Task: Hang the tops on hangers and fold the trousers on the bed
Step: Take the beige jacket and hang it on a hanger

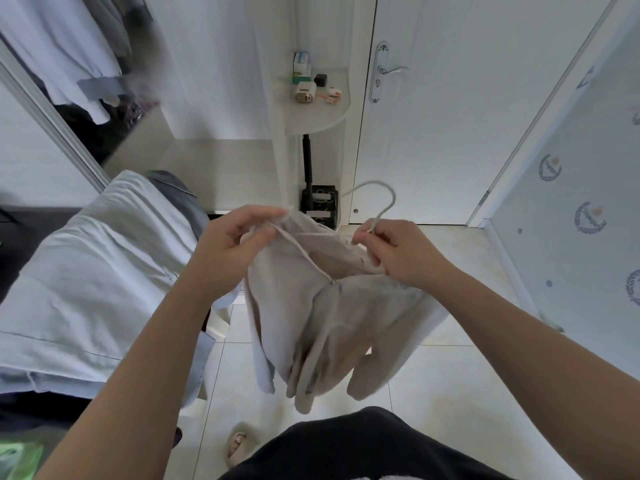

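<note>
We can read no words, numbers or brand names anywhere. The small box (302,65) on the corner shelf (322,116) carries blue and green print, but it is too blurred for us to make out. The round emblems (550,167) on the wallpaper (571,140) may hold lettering; we cannot tell.

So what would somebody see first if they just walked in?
Two hands right in the middle: the left hand pinches a beige top, and the right hand grips a hanger whose hook sticks up behind. Pale blue clothes lie spread out at the left.
</note>
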`<state>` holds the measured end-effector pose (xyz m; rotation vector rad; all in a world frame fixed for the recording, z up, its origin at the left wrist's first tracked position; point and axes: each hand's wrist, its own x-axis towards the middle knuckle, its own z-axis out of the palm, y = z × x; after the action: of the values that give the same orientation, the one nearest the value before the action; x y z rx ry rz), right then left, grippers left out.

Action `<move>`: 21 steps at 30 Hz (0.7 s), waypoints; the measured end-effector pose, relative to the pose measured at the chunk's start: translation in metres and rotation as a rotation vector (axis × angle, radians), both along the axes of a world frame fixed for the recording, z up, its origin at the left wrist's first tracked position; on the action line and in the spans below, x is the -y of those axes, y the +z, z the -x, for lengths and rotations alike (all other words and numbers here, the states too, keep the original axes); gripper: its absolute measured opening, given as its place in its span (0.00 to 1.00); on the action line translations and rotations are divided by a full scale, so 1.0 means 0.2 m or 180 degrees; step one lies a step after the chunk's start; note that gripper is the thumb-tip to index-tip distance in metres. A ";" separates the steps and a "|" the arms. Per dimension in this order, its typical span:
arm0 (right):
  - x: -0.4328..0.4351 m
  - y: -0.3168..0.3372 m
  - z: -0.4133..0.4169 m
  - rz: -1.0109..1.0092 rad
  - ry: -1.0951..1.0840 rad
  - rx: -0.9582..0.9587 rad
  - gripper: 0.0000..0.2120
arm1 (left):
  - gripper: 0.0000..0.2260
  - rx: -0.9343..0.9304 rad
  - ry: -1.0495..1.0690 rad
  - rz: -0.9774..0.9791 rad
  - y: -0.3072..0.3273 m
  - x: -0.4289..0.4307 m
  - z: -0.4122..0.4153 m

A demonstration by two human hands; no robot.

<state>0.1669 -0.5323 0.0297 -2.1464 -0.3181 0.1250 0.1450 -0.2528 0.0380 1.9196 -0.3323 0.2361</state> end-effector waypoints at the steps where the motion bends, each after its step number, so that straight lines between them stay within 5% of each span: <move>1: 0.00 0.02 0.00 -0.0084 0.0003 0.0039 0.10 | 0.13 -0.0092 -0.0063 -0.0052 -0.01 0.00 -0.01; 7: 0.01 0.15 0.00 -0.0411 0.0034 0.0190 0.09 | 0.21 -0.0544 0.0506 -0.0565 -0.19 -0.09 -0.05; 13: 0.10 0.17 0.01 -0.0278 0.0139 0.0125 0.10 | 0.14 -0.0569 0.1102 -0.1485 -0.27 -0.20 -0.07; 17: 0.15 0.13 -0.01 -0.0020 0.0214 -0.0182 0.10 | 0.09 0.0060 0.1383 -0.1116 -0.17 -0.22 -0.05; 21: 0.12 0.03 -0.02 0.0921 0.0018 0.0005 0.11 | 0.11 0.0336 0.1147 -0.0591 -0.08 -0.19 -0.02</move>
<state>0.1717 -0.5563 0.0365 -2.4319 -0.3229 0.1820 0.1484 -0.2138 0.0214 2.1483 -0.0760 0.5625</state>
